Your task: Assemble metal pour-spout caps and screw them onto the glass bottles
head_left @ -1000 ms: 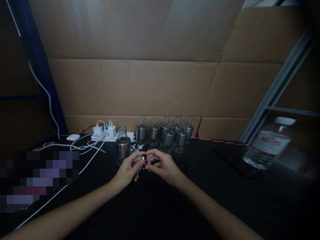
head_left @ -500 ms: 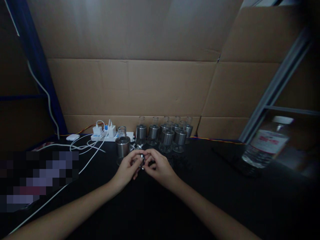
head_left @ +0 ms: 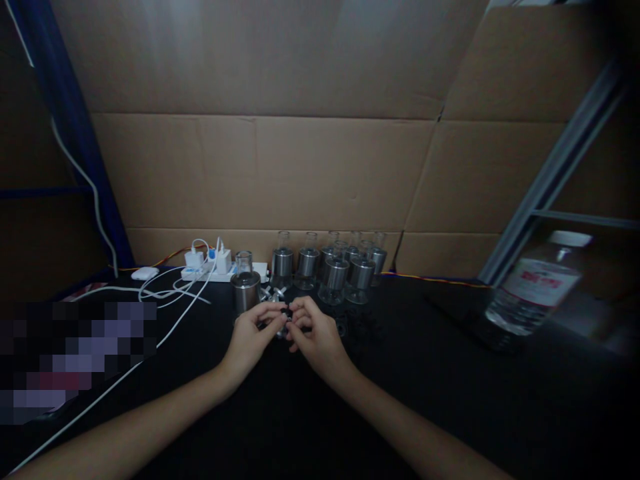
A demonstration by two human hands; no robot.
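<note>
Cardboard sheets line the far wall behind our black tabletop. A cluster of small metal-collared glass vessels stands along the wall's foot. One more such vessel stands apart, nearer to us and just left of the others.

We have both hands together at the middle of the table, close in front of that lone vessel. Between the fingertips we hold a small metal part. It is tiny and dim, so we cannot say exactly what it is.

Our left hand is curled, thumb and forefinger pinched on the part from the left. Our right hand is closed the same way, its fingertips meeting the part from the right. Neither hand touches the vessel.

We judge this to be a fitting or twisting step on the part, with both hands working it. The next move calls for a steady pinch and small finger turns, as the piece could slip onto the dark surface and be hard to find.

A few shiny loose pieces lie just beyond our fingers. A white power strip with chargers and cables sits far left, and a water bottle stands at the right.
</note>
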